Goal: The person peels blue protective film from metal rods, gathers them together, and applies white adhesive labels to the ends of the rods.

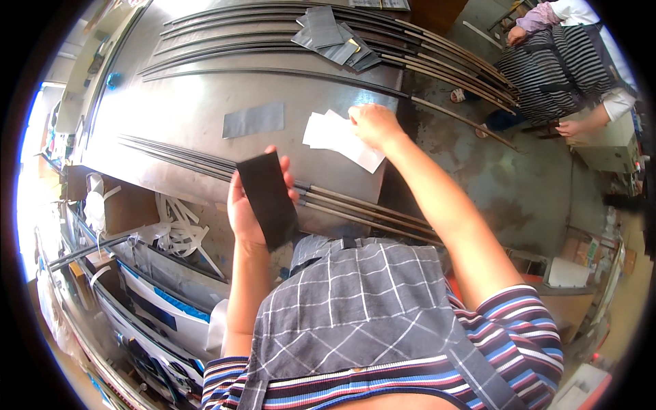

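Observation:
My left hand (240, 212) holds up a flat black rectangular sheet (265, 195), with the thumb on one long edge and the fingertips showing past the other. To the right, my right hand (376, 126) rests over a small fanned stack of white rectangular sheets (335, 135) near the end of the metal table (195, 102). Its fingers are curled in, and the fingertips are hidden, so I cannot see what they pinch. On the tabletop between the hands and farther off lies a single grey rectangular sheet (253, 120).
Long thin dark strips (273, 72) cross the table, their brown ends (465, 116) jutting past its right edge. Grey sheets (331, 39) lie on them. More strips (369, 212) run close to me. White scraps (181, 229) hang at left. A person in stripes (553, 68) stands at right.

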Demonstrator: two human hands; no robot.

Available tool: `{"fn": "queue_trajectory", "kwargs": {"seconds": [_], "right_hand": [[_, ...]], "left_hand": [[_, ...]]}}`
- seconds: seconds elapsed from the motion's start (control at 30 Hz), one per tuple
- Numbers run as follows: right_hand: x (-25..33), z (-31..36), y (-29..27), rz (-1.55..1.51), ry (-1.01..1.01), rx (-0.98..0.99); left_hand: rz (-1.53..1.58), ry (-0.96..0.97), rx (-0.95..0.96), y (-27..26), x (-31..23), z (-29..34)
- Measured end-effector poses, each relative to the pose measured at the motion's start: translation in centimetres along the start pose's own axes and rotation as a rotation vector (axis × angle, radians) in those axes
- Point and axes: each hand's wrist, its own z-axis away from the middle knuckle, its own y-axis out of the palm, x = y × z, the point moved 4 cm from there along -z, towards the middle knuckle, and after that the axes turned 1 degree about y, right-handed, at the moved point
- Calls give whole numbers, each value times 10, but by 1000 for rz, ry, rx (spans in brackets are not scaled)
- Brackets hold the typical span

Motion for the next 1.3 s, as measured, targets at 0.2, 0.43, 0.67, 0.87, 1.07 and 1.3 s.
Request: {"fn": "queue_trajectory", "kwargs": {"seconds": [0.2,0.43,0.67,0.87,1.07,1.3], "right_hand": [[-54,28,-26,0,92,-557],[-202,96,-56,20,467,-258],[-45,128,-67,-113,172,-252],[14,155,-59,-370,322,160],[31,175,-68,-405,349,215],[37,179,-63,-431,317,147]], "left_hand": [[178,52,-56,-49,1,50],[-177,422,-240,-75,-65,115],[-627,511,-589,-74,-50,92],[-874,370,-528,-55,-3,19],[-795,492,-357,-33,30,-23],[-924,532,-367,-52,37,-38]]}}
